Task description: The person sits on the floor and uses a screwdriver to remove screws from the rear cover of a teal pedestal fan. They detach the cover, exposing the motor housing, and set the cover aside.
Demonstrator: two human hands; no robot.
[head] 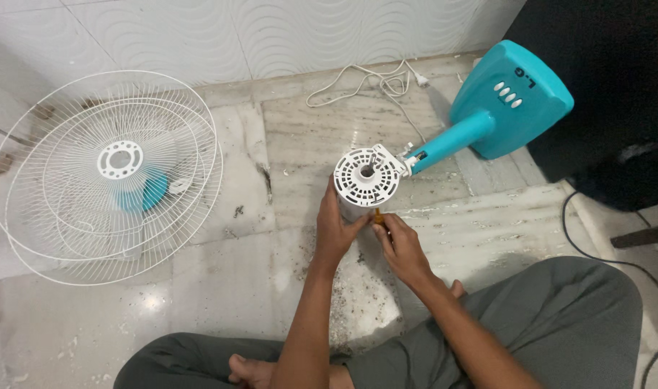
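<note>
Head view: the left hand point(336, 229) wraps the white motor housing point(367, 177) just beside the turquoise fan base point(512, 97), while right hand point(399, 241) fingers pinch an orange-handled tool point(378, 215) beneath it, which could slip and jab the near palm.

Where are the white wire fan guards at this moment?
In the head view, the white wire fan guards lie on the floor at far left, beside the tiled wall, apart from both hands.

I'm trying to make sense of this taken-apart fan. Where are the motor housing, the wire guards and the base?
motor housing point(367, 175): head view, on its round white vented face.
wire guards point(106, 173): head view, on the white wire spokes.
base point(512, 97): head view, on its teal top by the buttons.
</note>
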